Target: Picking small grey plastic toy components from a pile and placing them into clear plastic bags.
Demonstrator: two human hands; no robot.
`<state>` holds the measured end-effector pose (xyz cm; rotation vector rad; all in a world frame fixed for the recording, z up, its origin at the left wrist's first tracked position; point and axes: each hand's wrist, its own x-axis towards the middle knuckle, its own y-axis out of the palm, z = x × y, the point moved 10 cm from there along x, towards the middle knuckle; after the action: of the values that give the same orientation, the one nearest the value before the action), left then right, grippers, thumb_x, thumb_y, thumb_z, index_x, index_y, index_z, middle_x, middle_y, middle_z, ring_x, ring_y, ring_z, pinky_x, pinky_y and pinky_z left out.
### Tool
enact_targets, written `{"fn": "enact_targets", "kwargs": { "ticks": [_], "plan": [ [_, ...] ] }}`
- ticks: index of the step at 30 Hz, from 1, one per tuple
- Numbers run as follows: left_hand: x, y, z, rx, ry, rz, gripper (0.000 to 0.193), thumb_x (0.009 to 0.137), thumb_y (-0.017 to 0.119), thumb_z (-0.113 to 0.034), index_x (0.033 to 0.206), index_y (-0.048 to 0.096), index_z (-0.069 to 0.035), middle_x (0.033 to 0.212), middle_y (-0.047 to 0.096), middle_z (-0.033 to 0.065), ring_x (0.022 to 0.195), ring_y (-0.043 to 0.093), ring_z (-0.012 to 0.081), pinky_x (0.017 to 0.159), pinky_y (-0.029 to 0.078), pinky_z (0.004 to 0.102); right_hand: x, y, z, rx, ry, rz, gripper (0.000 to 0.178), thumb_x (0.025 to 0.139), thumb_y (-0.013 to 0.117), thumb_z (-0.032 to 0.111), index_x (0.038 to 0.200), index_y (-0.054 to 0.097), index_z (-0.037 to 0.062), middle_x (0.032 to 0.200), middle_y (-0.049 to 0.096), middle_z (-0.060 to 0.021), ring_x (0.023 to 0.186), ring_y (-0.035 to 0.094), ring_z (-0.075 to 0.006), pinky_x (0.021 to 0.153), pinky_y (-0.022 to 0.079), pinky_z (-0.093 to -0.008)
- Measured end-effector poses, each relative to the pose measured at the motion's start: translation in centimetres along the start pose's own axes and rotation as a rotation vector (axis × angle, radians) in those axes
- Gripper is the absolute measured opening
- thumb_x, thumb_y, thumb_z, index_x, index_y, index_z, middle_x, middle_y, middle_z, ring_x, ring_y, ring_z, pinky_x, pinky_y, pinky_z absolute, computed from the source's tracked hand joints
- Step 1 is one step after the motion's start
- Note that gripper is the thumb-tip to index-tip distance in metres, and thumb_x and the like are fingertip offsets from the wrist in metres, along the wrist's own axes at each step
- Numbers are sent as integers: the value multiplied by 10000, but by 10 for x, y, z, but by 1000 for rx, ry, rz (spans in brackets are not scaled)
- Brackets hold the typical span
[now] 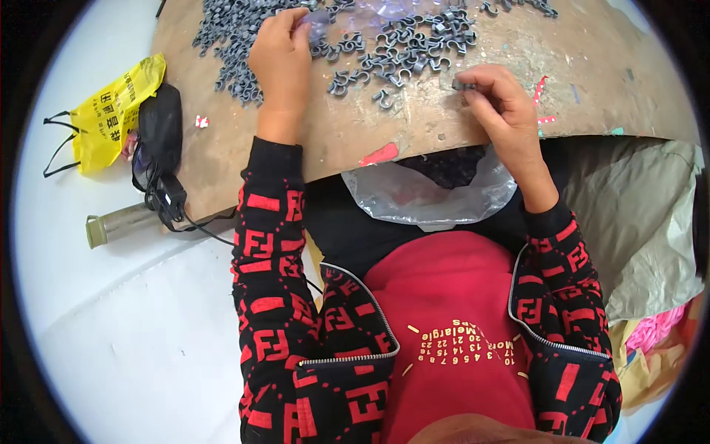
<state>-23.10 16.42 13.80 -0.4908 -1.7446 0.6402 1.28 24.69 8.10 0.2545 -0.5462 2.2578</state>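
Observation:
My left hand [282, 63] is at the far side of the wooden table, beside a large heap of small grey plastic clips [233, 44]. Its thumb and fingers are pinched on a clear plastic piece [319, 25], though the fingertips are partly hidden. Farther right, my right hand [506, 107] holds one dark grey clip [462, 86] between thumb and forefinger, just above the tabletop. A looser spread of C-shaped grey clips [414, 52] lies between my hands. More clear plastic pieces [388, 9] rest at the far edge of view.
A clear plastic bag [384, 200] with dark contents hangs open below the table edge [333, 172]. At the left are a yellow bag [118, 111], a black pouch [160, 126], a cable with an adapter [171, 198] and a bottle [118, 226]. Grey cloth [629, 214] is at the right.

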Motion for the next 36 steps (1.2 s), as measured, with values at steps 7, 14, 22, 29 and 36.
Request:
{"fn": "enact_targets", "kwargs": {
  "ticks": [7,14,22,29,36],
  "plan": [
    [-50,14,4,-978,-796,158,116,825,582,-47,901,523,18,809,606,80,702,633,147,586,493,208,-6,-5,-20,437,211,-36,179,862,524,0,1039,552,0,994,584,-33,891,592,-121,816,447,-234],
    [-120,16,-109,-1627,-1106,415,201,864,563,-79,1057,526,-33,911,601,72,770,627,138,619,509,225,-27,33,33,623,263,211,231,857,537,1,1088,515,-2,1038,570,-69,894,591,-149,801,470,-253],
    [-143,32,-137,-2025,-1193,439,183,878,567,-103,1043,526,-37,889,596,72,775,615,142,651,502,227,-40,15,26,582,268,56,226,867,539,34,1088,511,-8,1006,567,-72,851,568,-128,768,463,-242],
    [-138,29,-150,-1982,-1153,362,162,863,581,-72,1001,530,-4,873,601,84,743,600,142,679,508,241,-41,13,40,316,119,169,215,814,584,-13,1028,572,-29,977,584,-71,859,568,-137,773,462,-245],
    [-119,7,-139,-1322,-760,464,120,868,556,-30,972,545,29,873,622,95,771,609,132,698,501,238,-39,10,56,-159,-85,211,202,751,626,-20,951,601,-4,927,592,-107,835,591,-201,747,463,-268]
  ]
}}
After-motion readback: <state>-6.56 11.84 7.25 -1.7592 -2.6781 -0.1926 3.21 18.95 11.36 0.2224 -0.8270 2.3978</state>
